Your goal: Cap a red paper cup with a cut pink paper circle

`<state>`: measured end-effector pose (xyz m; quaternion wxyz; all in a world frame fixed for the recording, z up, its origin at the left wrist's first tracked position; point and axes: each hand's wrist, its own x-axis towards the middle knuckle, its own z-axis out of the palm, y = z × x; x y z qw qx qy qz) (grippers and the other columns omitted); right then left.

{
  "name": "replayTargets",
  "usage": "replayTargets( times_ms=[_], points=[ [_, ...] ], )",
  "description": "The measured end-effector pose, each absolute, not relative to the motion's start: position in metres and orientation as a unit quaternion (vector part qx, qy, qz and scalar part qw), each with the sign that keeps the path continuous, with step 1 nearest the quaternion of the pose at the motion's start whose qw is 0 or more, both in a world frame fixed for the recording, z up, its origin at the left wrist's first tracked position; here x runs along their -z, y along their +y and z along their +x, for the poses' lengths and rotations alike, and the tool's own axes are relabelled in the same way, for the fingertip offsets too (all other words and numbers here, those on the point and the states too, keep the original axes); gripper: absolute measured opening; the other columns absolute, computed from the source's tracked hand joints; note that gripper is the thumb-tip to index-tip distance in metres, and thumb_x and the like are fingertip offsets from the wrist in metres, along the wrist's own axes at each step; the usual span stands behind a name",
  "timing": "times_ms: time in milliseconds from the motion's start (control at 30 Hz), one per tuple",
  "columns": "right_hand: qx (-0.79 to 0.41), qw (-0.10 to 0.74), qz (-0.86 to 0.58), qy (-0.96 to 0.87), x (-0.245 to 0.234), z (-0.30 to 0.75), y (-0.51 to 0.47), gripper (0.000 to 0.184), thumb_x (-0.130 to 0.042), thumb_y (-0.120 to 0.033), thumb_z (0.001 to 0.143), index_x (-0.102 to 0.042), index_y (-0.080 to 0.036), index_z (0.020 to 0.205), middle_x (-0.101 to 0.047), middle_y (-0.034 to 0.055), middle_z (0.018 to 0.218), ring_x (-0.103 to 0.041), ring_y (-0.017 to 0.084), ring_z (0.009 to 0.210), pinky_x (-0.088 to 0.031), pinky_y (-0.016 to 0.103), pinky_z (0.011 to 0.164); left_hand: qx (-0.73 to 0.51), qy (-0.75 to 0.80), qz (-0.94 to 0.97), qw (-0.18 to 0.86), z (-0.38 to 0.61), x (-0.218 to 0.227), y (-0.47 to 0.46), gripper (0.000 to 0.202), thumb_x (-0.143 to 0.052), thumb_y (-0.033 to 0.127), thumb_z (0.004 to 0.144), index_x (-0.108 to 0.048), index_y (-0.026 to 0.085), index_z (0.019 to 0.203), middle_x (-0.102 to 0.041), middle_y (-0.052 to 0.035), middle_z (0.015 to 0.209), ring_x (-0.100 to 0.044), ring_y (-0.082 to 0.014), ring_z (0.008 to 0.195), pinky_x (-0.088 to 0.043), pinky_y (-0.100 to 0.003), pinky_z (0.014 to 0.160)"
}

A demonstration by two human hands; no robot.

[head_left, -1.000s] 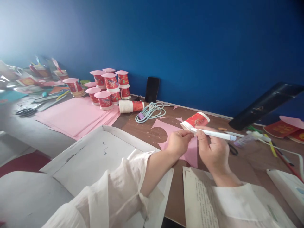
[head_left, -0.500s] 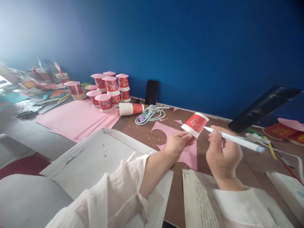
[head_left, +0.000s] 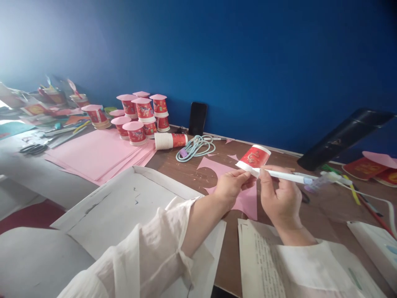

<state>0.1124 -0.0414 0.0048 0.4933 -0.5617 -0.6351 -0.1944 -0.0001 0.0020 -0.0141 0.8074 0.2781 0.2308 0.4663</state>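
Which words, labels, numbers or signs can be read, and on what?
No text is legible.
Off-white paper pages: lines of writing, too small and blurred.
Black cylindrical case: mark too blurred.
Red paper piece: gold sign too blurred.
Red and white paper cup: gold figure, no readable words.

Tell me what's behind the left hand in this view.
Part of a pink offcut, lying on the brown desk, shows around the left hand, which pinches the cup near its rim. The hand covers the offcut's middle; that part can't be seen.
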Motion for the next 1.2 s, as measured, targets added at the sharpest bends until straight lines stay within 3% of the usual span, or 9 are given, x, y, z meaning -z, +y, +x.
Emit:
replayTargets(
  times_ms=[567, 800, 1200],
  points=[
    [0.187, 0.480, -0.578, -0.633, -0.0028, 0.1136, -0.0416, 0.019, -0.055, -0.032, 0.095, -0.067, -0.018, 0.096, -0.075, 0.0106, 0.091, -0.071, 0.025, 0.087, -0.054, 0.036, 0.077, -0.475, 0.248, 0.276, 0.797, 0.0006, 0.0142, 0.0020, 0.014, -0.079, 0.023, 0.074, -0.075, 0.010, 0.078, -0.073, -0.0083, 0.082, -0.067, -0.0143, 0.077, -0.049, -0.038, 0.099],
    [0.211, 0.475, -0.576, -0.631, -0.0001, 0.1154, -0.0395, 0.017, -0.055, -0.031, 0.094, -0.066, -0.018, 0.094, -0.074, 0.0117, 0.091, -0.070, 0.026, 0.087, -0.055, 0.040, 0.081, -0.473, 0.246, 0.282, 0.798, 0.0004, 0.0149, 0.0022, 0.019, -0.081, 0.028, 0.073, -0.074, 0.011, 0.078, -0.071, -0.0079, 0.080, -0.067, -0.0160, 0.079, -0.047, -0.039, 0.099],
    [0.223, 0.470, -0.570, -0.637, 0.0000, 0.1195, -0.0391, 0.019, -0.053, -0.031, 0.095, -0.066, -0.018, 0.093, -0.075, 0.0126, 0.090, -0.069, 0.026, 0.081, -0.054, 0.040, 0.076, -0.471, 0.255, 0.255, 0.805, -0.0001, 0.0098, 0.0016, 0.008, -0.074, 0.017, 0.079, -0.073, 0.009, 0.077, -0.071, -0.0091, 0.082, -0.067, -0.0153, 0.078, -0.048, -0.039, 0.100]
  ],
)
